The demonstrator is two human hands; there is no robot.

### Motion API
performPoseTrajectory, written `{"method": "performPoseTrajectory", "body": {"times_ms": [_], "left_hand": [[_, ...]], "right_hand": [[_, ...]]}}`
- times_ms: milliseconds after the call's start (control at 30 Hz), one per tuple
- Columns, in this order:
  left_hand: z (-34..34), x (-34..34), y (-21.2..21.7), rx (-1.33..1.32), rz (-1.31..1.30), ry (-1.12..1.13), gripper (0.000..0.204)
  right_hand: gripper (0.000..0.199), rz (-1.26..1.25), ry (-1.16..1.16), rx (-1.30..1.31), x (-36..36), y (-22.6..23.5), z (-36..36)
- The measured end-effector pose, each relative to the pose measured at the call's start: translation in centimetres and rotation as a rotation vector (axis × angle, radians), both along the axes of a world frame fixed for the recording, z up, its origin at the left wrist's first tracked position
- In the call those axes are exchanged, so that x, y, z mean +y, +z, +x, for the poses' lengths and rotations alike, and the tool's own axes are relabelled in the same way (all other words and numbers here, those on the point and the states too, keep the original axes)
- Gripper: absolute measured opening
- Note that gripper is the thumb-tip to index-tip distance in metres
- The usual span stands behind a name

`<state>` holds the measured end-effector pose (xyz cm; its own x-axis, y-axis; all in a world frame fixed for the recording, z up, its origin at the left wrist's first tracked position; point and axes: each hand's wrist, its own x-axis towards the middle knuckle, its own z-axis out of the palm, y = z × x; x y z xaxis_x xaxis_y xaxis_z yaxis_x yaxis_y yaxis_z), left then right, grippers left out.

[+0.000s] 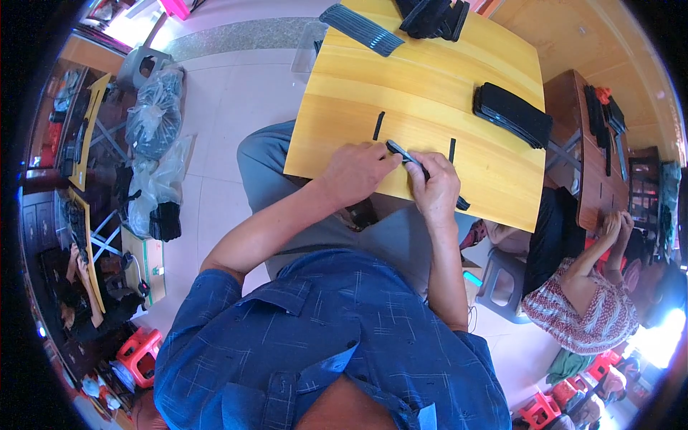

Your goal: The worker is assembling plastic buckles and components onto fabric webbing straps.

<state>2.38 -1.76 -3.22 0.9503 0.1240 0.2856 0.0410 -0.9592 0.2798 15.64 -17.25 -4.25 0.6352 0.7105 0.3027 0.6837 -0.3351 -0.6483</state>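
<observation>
My left hand (pixel 358 170) and my right hand (pixel 436 185) meet at the near edge of a yellow wooden table (pixel 408 86). Between their fingertips is a narrow dark strip (pixel 405 152) with a greyish face, slanting down toward the right. The fingers of both hands are closed on it and hide part of it. Short black strips lie on the wood, one (pixel 379 125) beyond my left hand and another (pixel 452 150) beside my right. A small black piece (pixel 463 204) sits at the table's near edge.
On the table's right lies a stack of black flat pieces (pixel 512 115). At the far side are a row of grey-blue strips (pixel 362 30) and a black bundle (pixel 433 18). Plastic bags (pixel 155 115) stand on the floor at left. A co-worker (pixel 584 301) sits at right by a brown table (pixel 591 168).
</observation>
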Motion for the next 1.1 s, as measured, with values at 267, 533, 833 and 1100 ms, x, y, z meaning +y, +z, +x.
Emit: {"method": "performPoseTrajectory", "body": {"times_ms": [267, 533, 833, 1100], "left_hand": [[1.3, 0.1, 1.9, 0.193, -0.078, -0.002, 0.02], [2.8, 0.2, 3.5, 0.319, -0.104, 0.051, 0.013], [3.8, 0.6, 4.1, 0.423, -0.097, 0.025, 0.015], [4.2, 1.2, 3.2, 0.507, -0.1, 0.045, 0.02]], "right_hand": [[0.015, -0.02, -0.012, 0.013, 0.1, 0.4, 0.0], [0.015, 0.01, 0.007, 0.004, 0.0, -0.1, 0.2], [0.015, 0.002, -0.004, 0.021, 0.0, 0.1, 0.0], [0.014, -0.004, 0.029, 0.012, 0.0, 0.2, 0.1]]}}
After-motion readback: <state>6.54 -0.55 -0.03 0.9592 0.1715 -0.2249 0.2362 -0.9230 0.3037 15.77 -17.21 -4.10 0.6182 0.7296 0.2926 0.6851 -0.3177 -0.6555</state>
